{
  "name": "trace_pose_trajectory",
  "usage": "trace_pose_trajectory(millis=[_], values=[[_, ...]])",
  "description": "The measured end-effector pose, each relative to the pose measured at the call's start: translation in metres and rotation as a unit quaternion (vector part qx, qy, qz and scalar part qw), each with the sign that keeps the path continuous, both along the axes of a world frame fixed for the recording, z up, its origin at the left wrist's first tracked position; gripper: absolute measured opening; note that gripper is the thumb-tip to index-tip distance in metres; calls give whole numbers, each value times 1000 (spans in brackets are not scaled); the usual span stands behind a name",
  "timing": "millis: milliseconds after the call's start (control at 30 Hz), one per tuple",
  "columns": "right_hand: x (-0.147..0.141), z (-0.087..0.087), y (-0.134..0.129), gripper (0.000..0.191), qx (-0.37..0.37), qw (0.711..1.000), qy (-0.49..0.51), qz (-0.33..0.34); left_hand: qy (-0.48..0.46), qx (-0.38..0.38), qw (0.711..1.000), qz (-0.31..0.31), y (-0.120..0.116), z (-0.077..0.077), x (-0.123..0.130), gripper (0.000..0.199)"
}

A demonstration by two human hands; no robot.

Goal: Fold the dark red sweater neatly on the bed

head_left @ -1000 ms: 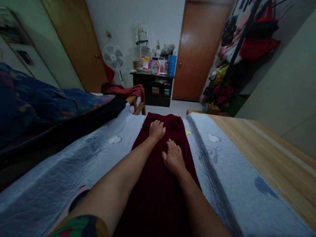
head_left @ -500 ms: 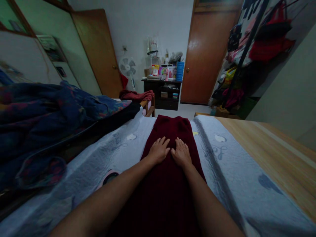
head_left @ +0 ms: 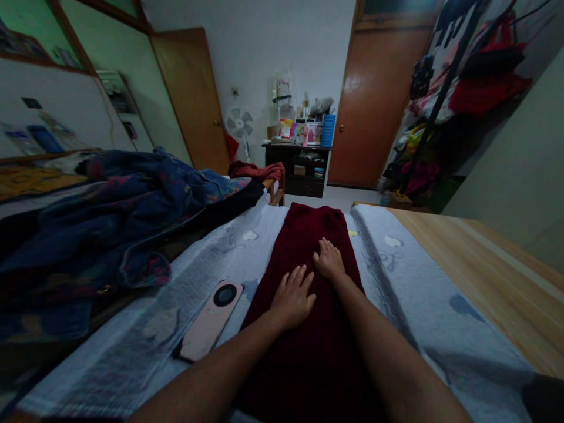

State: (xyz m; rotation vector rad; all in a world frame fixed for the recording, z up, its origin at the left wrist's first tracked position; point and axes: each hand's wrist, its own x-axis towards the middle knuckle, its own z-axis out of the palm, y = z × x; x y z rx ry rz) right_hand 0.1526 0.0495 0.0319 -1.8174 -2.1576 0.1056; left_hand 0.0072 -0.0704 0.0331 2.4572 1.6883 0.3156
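A dark red garment (head_left: 308,235) lies lengthwise on a pale blue and grey patterned sheet (head_left: 392,276). My left hand (head_left: 293,298) rests flat on the garment's middle with the fingers spread, holding nothing. Farther up on the cloth, to the right, my right hand (head_left: 329,258) also lies palm down, its fingers stretched out and nothing in them. Left of the garment, a pink phone (head_left: 207,326) with a round black camera ring lies face down on the sheet. My forearms cover part of the garment's near end.
Blue flowered clothes (head_left: 127,205) are heaped at the left. A bare wooden board (head_left: 493,252) runs along the right. Beyond the bed stand a white fan (head_left: 240,123) and a dark cabinet (head_left: 293,170). Bags and clothes (head_left: 489,88) hang at the upper right.
My left hand has moved nearer to me along the garment, while my right hand is slightly farther up. The view has shifted left, and the phone now shows almost whole.
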Motion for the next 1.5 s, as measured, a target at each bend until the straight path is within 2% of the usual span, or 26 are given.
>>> trace_pose_trajectory(millis=[200, 467, 833, 1133, 1267, 1367, 1500], values=[[-3, 5, -13, 60, -22, 999, -41, 0, -14, 38, 999, 1, 1, -9, -1, 59], [10, 8, -64, 59, -73, 994, -52, 66, -22, 78, 997, 3, 0, -17, -2, 56], [21, 8, -143, 59, -77, 987, 5, 143, -101, 135, 985, -42, -10, -2, -9, 29], [28, 12, -185, 51, -63, 981, 73, 165, -186, 54, 979, -64, -17, 7, -15, 15], [32, 14, -194, 46, -62, 976, 104, 179, -182, 10, 980, -80, -29, 4, -19, 28], [35, 14, -200, 41, -66, 972, 127, 188, -168, 12, 983, -76, -42, 2, -19, 35], [40, 13, -206, 34, -79, 962, 167, 201, -179, 49, 979, -85, -61, 9, -18, 19]])
